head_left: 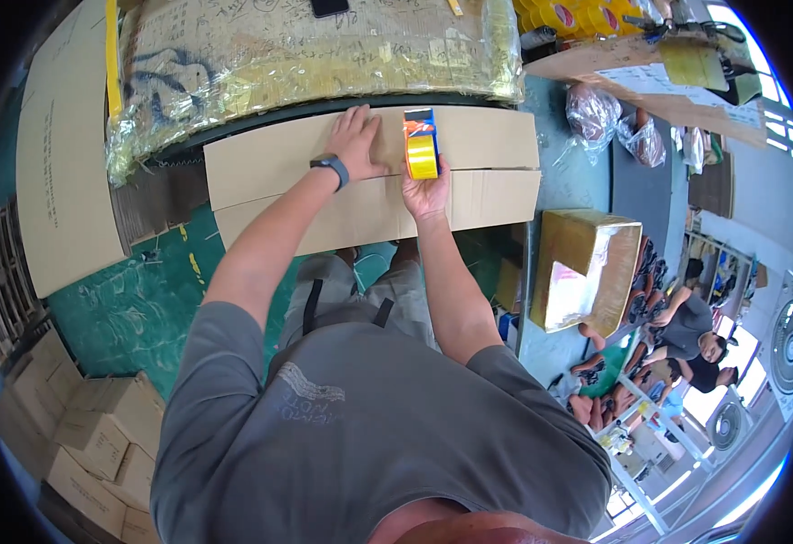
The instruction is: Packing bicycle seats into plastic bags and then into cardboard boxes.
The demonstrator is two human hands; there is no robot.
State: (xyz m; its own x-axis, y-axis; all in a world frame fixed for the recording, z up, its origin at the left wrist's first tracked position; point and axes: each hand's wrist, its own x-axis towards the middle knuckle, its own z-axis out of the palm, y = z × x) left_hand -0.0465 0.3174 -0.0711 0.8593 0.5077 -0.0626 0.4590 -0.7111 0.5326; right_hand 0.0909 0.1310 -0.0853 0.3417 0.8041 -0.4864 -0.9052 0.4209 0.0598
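Observation:
A brown cardboard box (496, 168) lies in front of me with its two top flaps meeting along a seam. My left hand (358, 136), with a dark watch on the wrist, presses flat on the far flap. My right hand (426, 190) grips a tape dispenser (421, 143) with an orange and blue frame and a yellow tape roll, held on the box at the seam, just right of my left hand.
A plastic-wrapped stack of flat cardboard (306, 50) lies beyond the box. A large flat cardboard sheet (56, 172) leans at left, small boxes (97, 435) are stacked at lower left. A taped box (587, 267) sits at right; yellow tape rolls (569, 16) at the top. Seated people (695, 340) work at right.

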